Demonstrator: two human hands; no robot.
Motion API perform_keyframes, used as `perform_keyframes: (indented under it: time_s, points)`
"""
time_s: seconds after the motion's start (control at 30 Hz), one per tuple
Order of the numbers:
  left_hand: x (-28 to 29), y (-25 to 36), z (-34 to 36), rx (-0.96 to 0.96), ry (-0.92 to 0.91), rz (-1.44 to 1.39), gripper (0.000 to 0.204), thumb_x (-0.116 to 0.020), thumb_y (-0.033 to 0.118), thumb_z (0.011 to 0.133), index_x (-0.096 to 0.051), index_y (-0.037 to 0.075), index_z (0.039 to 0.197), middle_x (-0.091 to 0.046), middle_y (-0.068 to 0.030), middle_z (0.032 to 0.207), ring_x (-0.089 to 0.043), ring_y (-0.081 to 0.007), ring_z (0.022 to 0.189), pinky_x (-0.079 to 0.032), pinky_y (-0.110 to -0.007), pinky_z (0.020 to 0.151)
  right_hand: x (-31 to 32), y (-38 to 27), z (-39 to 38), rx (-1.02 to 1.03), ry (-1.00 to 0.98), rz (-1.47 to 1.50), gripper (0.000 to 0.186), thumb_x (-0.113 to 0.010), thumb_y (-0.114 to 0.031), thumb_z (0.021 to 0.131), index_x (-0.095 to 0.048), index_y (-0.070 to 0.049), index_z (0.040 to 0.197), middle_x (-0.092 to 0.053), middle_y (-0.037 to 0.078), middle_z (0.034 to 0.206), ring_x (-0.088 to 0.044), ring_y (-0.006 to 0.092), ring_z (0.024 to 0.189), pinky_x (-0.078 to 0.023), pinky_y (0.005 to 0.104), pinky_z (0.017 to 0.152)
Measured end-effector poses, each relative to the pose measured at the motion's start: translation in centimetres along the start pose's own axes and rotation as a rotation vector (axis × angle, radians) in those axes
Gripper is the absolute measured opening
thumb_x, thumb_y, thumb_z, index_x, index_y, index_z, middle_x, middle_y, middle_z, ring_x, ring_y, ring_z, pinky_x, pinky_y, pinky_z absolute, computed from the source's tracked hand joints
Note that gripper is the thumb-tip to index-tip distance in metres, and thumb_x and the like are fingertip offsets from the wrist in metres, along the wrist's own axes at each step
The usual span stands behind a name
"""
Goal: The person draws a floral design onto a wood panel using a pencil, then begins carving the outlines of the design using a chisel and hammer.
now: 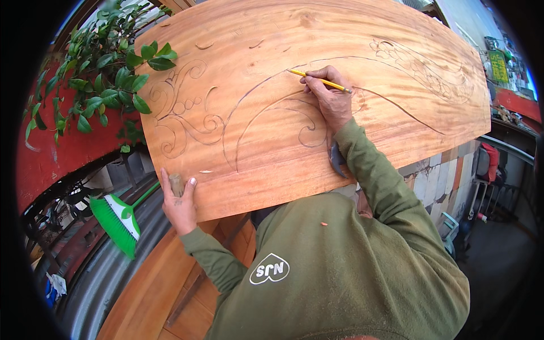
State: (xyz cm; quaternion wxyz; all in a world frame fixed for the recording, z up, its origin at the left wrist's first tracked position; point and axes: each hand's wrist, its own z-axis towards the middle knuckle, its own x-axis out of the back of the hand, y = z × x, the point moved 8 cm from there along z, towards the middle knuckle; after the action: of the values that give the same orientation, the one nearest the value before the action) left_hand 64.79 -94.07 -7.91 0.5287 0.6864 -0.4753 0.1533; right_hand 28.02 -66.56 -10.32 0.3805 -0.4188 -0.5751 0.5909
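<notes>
On the wooden panel (266, 192) before the person, left-end scrolls (212, 122), right-end floral motif (432, 73) and arched outlines (249, 93) stand drawn, central detailing appears outstanding, the right hand (330, 99) pinches the pencil (338, 86) on the outer arch, and the left hand's (181, 208) closure at the near corner is indeterminate.

Workshop: woodworking
Wooden panel (266, 190): drawn scrollwork, loose shavings (256, 44) toward its far edge
Green broom (116, 224): beside the panel's near left corner
</notes>
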Motion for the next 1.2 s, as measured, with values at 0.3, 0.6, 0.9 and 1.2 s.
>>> perform_keyframes:
  time_s: [0.3, 0.6, 0.9, 1.2]
  points:
    - [0.0, -0.6, 0.3, -0.046, 0.015, 0.007, 0.085, -0.086, 0.021, 0.084, -0.046, 0.019, 0.159, -0.071, -0.0158, 0.129, -0.066, -0.0155, 0.082, -0.052, -0.03, 0.053, 0.4, 1.0, 0.1, 0.014, 0.091, -0.143, 0.01, -0.075, -0.008, 0.09, -0.073, 0.001, 0.095, -0.068, 0.001, 0.076, -0.057, 0.0049, 0.069, -0.047, 0.0233, 0.061]
    - [-0.2, -1.0, 0.6, -0.025, -0.002, -0.021, 0.087, -0.087, 0.019, 0.084, -0.046, 0.022, 0.16, -0.07, -0.0131, 0.125, -0.058, -0.0139, 0.071, -0.049, -0.03, 0.049, 1.6, 0.8, 0.0, 0.025, 0.163, -0.168, 0.01, -0.075, -0.008, 0.089, -0.073, 0.001, 0.092, -0.068, 0.002, 0.075, -0.058, 0.0056, 0.071, -0.048, 0.0243, 0.062]
    - [-0.3, -1.9, 0.9, -0.036, 0.009, -0.068, 0.087, -0.087, 0.016, 0.083, -0.046, 0.021, 0.16, -0.068, -0.0128, 0.131, -0.057, -0.0132, 0.071, -0.048, -0.029, 0.049, 2.1, 0.4, 0.0, 0.067, 0.212, -0.161, 0.009, -0.073, -0.007, 0.089, -0.071, 0.002, 0.09, -0.069, 0.004, 0.076, -0.06, 0.0067, 0.071, -0.049, 0.0244, 0.063]
    - [-0.4, -1.7, 1.0, -0.044, 0.002, -0.066, 0.087, -0.087, 0.015, 0.083, -0.046, 0.02, 0.159, -0.066, -0.0133, 0.134, -0.056, -0.0133, 0.07, -0.047, -0.029, 0.048, 3.7, 0.1, -0.2, 0.077, 0.344, -0.163, 0.008, -0.071, -0.006, 0.09, -0.071, 0.001, 0.09, -0.069, 0.004, 0.074, -0.059, 0.0071, 0.069, -0.048, 0.0255, 0.06]
